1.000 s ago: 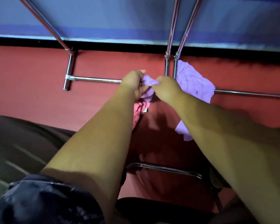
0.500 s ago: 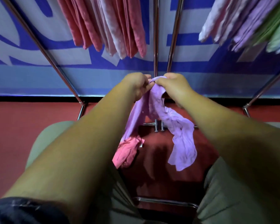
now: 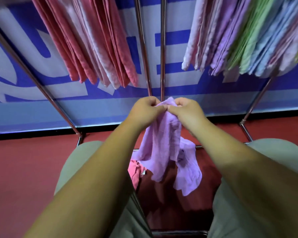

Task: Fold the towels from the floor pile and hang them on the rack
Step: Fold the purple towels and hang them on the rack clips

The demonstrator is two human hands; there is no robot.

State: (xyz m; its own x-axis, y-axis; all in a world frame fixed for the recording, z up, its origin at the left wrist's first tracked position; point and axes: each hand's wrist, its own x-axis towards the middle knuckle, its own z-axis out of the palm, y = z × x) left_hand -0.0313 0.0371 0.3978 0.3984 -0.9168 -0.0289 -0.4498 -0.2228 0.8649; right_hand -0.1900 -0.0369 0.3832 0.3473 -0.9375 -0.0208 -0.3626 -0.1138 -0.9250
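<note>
Left hand and right hand side by side, each grip pinching top edge of lilac towel. Towel hangs crumpled between the knees, above red floor. Pink towel on floor below it. Rack poles behind, folded towels hanging.

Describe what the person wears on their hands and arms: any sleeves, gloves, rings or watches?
The left hand and right hand are bare: no gloves, rings, watch or bracelet show. Both forearms are uncovered to the frame's edge, with no sleeve in view.
</note>
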